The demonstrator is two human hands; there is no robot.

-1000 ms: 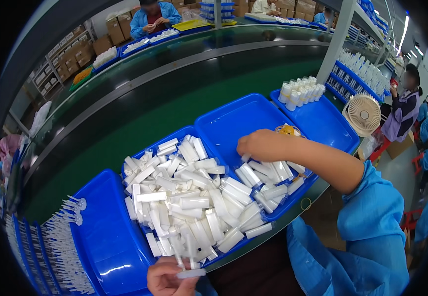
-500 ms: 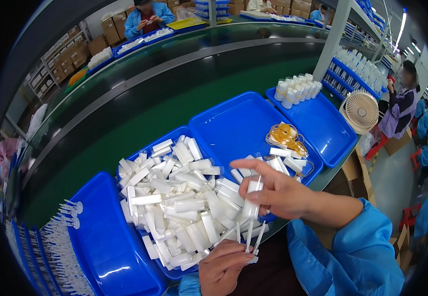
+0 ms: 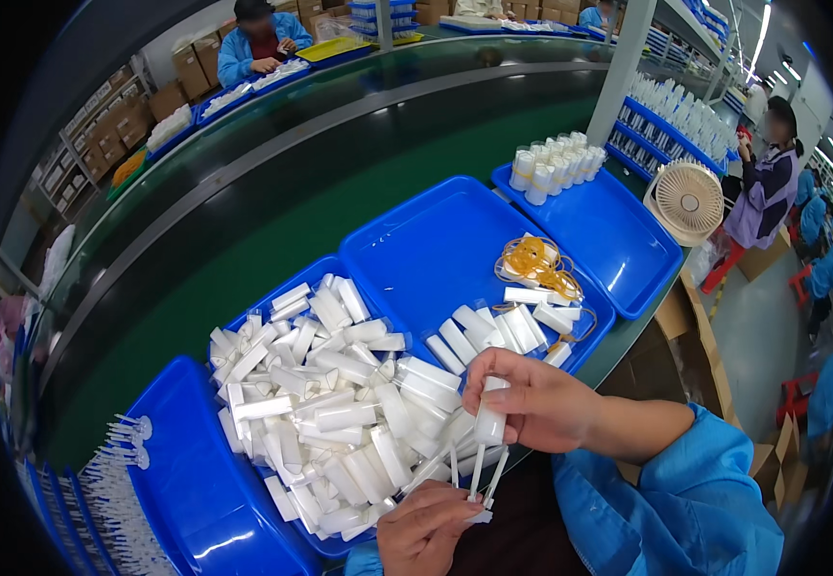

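My left hand (image 3: 424, 530), low in the middle, is closed on several thin white plastic stems (image 3: 476, 472) that stand up from its fingers; their lower ends are partly hidden. Just above it, my right hand (image 3: 549, 401) grips a short white tube (image 3: 491, 415) between thumb and fingers. The tube's lower end sits at the top of one stem; whether the stem enters it I cannot tell. To the left of both hands lies a heap of white pieces in clear sleeves (image 3: 340, 415), filling a blue tray.
Beyond the hands, a blue tray (image 3: 416, 245) holds white pieces and yellow rubber bands (image 3: 536, 261). Bundled white tubes (image 3: 546, 173) stand in another blue tray (image 3: 632, 254), near a beige fan (image 3: 687, 202). Another blue tray (image 3: 181, 480) and racked stems (image 3: 109, 523) flank the left. A green conveyor (image 3: 273, 226) runs behind.
My right hand has moved down slightly, its extended index finger now curled around the white tube, which sits lower toward the stems. The view has shifted a little.
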